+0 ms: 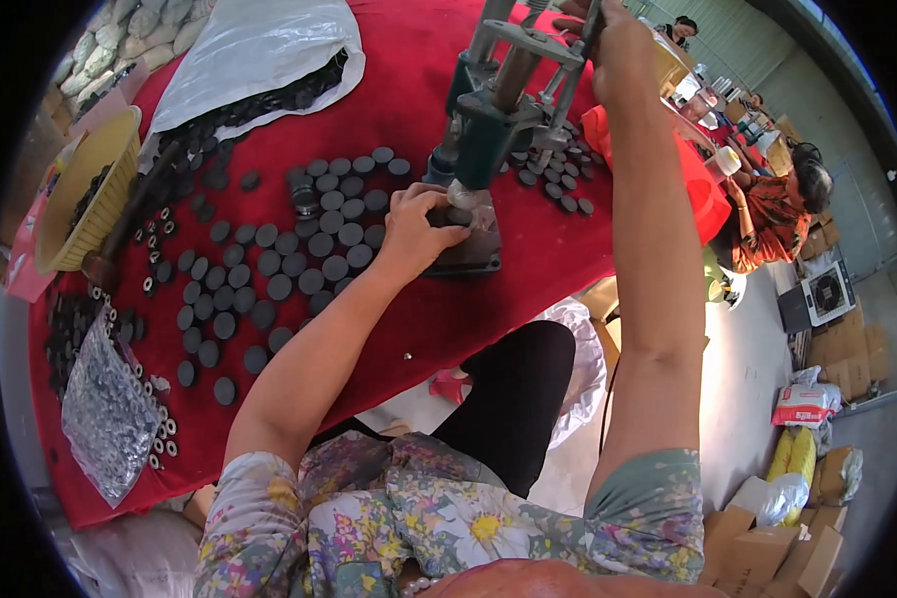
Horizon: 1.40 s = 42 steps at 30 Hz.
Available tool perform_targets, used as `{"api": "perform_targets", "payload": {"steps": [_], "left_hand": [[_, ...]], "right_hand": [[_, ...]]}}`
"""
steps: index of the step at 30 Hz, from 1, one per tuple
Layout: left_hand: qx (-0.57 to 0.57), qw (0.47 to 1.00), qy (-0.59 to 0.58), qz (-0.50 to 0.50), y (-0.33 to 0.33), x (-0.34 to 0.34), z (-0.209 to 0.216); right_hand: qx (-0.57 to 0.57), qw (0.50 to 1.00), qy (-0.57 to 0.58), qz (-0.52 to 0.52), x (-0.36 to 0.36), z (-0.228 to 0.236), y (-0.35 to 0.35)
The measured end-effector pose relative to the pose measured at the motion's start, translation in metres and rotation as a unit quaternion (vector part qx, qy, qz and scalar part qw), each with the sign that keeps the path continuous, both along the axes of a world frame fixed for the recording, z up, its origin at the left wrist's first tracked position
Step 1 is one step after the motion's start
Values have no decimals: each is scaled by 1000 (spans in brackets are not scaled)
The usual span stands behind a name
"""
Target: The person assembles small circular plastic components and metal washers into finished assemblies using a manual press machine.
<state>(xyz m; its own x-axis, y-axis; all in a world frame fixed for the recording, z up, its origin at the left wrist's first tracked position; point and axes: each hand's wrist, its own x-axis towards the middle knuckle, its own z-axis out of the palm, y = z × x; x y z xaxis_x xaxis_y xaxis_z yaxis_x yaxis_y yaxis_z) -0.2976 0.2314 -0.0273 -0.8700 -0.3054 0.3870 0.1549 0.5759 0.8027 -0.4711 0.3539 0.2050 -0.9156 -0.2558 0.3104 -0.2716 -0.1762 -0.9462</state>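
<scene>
The left hand (416,227) pinches a small dark cap (455,214) on the press (488,130) base, directly under the upright ram. The right hand (608,35) wraps its lever, well above. Loose caps (299,254) lie left of the fingers.

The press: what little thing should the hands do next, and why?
Probably pull the lever down. The right hand already grips it up high, and the left hand steadies a dark piece on the base, right under the press head.
</scene>
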Motion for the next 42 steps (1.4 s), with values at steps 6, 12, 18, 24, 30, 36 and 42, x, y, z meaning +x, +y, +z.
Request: {"api": "perform_targets", "payload": {"steps": [6,12,18,24,30,36,42], "left_hand": [[-3,1000,16,-7,4,-2,-2],[16,1000,-5,24,1,-1,2],[-5,999,-12,30,0,0,0],[10,1000,3,28,9,0,8],[0,997,21,68,-5,-4,7],[44,997,44,-48,-39,31,70],[-342,929,-137,45,-44,86,44]], "right_hand": [[-102,991,-23,88,6,38,8],[-83,888,-195,409,7,40,28],[-227,958,127,125,89,-10,56],[-253,931,256,63,159,-87,89],[-294,894,333,-56,171,-198,76],[-215,906,361,-47,168,-153,91],[-275,925,263,23,138,-57,63]]}}
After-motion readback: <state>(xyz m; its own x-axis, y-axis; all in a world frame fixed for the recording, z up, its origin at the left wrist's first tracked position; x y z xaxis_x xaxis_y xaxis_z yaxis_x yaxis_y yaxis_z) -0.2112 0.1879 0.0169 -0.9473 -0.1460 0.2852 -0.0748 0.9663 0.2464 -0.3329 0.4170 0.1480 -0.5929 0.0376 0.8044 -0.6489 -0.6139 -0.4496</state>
